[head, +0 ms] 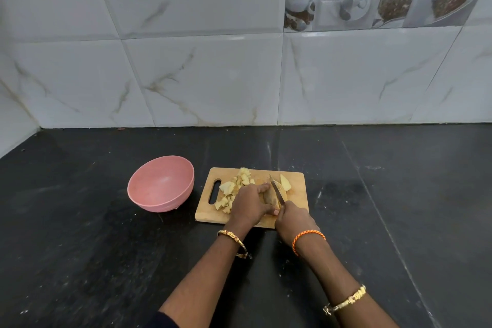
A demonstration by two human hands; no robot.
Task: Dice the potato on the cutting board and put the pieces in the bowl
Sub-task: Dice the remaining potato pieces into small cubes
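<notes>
Mid-dice. Left hand (249,201) is clamped over the remaining potato chunk (272,197) near the middle of the cutting board (298,194), fingers (262,189) curled around its far side, thumb at the near end. Right hand (291,217) grips the knife (277,189) by the handle, fingers wrapped around it; blade rests on the chunk, tip pointing away from me.

Cut pieces (234,190) are piled on the left half of the board, next to the handle slot. One larger wedge (285,182) sits just right of the blade. Pink bowl (161,184) is on the desk just left of the board. I see no pieces in it.

Handling, my read:
- Raw potato: stiff, dense, won't deform under grip. Needs real downward force to cut.
- Cut faces are likely wet and starchy, so slippery. Skin side gives better purchase.
- Chunk looks rounded, so it could roll under the blade; flat face down would be safer. Can't tell which face is down now.
- Hold it from above, fingertips tucked back from the blade line.
- Pieces are small, light and not fragile. I'd scoop the pile with a cupped hand or push it off the board edge into the bowl.
</notes>
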